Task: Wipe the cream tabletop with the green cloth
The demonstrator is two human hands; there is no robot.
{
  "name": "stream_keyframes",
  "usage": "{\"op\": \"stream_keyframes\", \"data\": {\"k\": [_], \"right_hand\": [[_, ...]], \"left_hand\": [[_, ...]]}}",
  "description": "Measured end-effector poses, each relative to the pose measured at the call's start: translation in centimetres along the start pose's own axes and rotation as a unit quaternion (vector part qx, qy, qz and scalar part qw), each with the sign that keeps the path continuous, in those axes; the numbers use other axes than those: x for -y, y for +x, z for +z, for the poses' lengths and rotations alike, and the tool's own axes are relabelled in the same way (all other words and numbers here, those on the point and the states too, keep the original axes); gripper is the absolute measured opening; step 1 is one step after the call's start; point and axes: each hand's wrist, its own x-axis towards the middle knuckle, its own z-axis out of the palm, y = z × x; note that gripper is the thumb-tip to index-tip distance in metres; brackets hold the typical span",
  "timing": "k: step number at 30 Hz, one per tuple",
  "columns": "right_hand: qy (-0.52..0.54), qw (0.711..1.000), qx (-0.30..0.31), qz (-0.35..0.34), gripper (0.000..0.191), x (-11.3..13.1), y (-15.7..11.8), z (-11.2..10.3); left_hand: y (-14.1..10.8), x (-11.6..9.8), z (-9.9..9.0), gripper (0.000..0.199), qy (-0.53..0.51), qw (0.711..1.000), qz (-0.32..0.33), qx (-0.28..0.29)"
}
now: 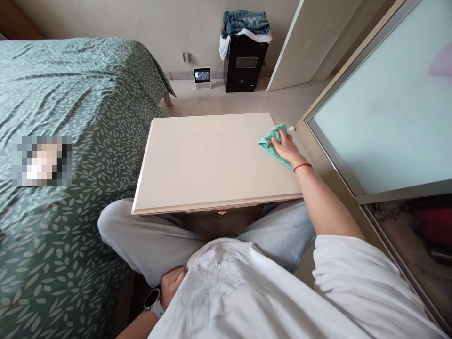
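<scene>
Our left hand (172,285) rests on our thigh with loosely bent fingers and holds nothing, and a smartwatch (152,301) sits on that wrist. Our right hand (286,148) is pressing down and gripping a green cloth (271,146) on the top of a cream cabinet (201,160), near its far right corner. The cabinet stands between our legs. To the left is a leaf-pattern bed (70,103), and farther away, by the wall, a black safe (243,66) carries jeans (245,23).
</scene>
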Motion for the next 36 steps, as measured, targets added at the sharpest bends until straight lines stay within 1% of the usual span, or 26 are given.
{"op": "stream_keyframes", "data": {"k": [2,3,5,7,10,13,17,20,23,26,28,29,30,32,34,36], "right_hand": [[0.024,0.999,-0.002,0.049,0.079,-1.7,-1.9,0.5],[0.025,0.998,-0.004,0.063,0.081,-2.1,-2.9,0.8],[0.015,0.997,-0.022,0.077,0.085,-2.3,-4.9,1.6],[-0.010,0.996,-0.047,0.080,0.089,-1.5,-6.4,2.3],[-0.063,0.994,-0.058,0.061,0.089,1.1,-7.8,3.1],[-0.088,0.995,-0.033,0.022,0.086,5.3,-8.8,3.6],[-0.064,0.996,0.015,-0.056,0.084,12.5,-10.6,4.6],[-0.042,0.991,0.034,-0.126,0.084,18.5,-12.2,6.2],[-0.033,0.976,0.046,-0.209,0.085,24.5,-13.8,8.3],[-0.025,0.947,0.061,-0.316,0.087,29.8,-15.7,10.7],[-0.027,0.914,0.070,-0.400,0.084,32.2,-17.2,12.1],[-0.033,0.893,0.073,-0.443,0.082,32.9,-17.9,12.8],[-0.040,0.870,0.076,-0.485,0.079,33.3,-18.6,13.3],[-0.053,0.822,0.078,-0.562,0.074,33.0,-19.8,14.1],[-0.063,0.777,0.079,-0.621,0.070,31.7,-20.4,14.3],[-0.070,0.742,0.088,-0.661,0.069,29.7,-20.4,14.0]], "left_hand": [[0.1,-0.1,0.0,0.037,0.002,1.000,0.000,-0.003],[0.1,-0.1,0.0,0.036,0.002,1.000,0.000,-0.004],[0.2,-0.2,0.0,0.033,0.003,1.000,0.001,-0.004],[0.3,-0.2,0.0,0.031,0.002,1.000,0.006,-0.004],[0.4,-0.3,0.0,0.031,0.002,1.000,0.010,-0.004],[0.3,-0.2,-0.1,0.033,0.000,1.000,0.015,-0.002],[0.0,0.2,0.0,0.036,-0.002,1.000,0.022,0.002],[-0.3,0.7,0.3,0.037,0.001,1.000,0.022,0.004],[-0.6,1.0,0.6,0.038,0.008,1.000,0.019,0.003],[-0.8,1.2,0.7,0.037,0.013,1.000,0.021,0.003],[-0.8,1.3,0.8,0.037,0.012,1.000,0.025,0.004],[-0.9,1.3,0.8,0.037,0.012,1.000,0.027,0.005],[-0.9,1.2,0.8,0.037,0.012,1.000,0.027,0.006],[-0.9,1.1,0.7,0.037,0.013,1.000,0.023,0.007],[-0.8,0.9,0.6,0.038,0.014,1.000,0.018,0.008],[-0.7,0.7,0.5,0.038,0.016,1.000,0.015,0.007]]}}
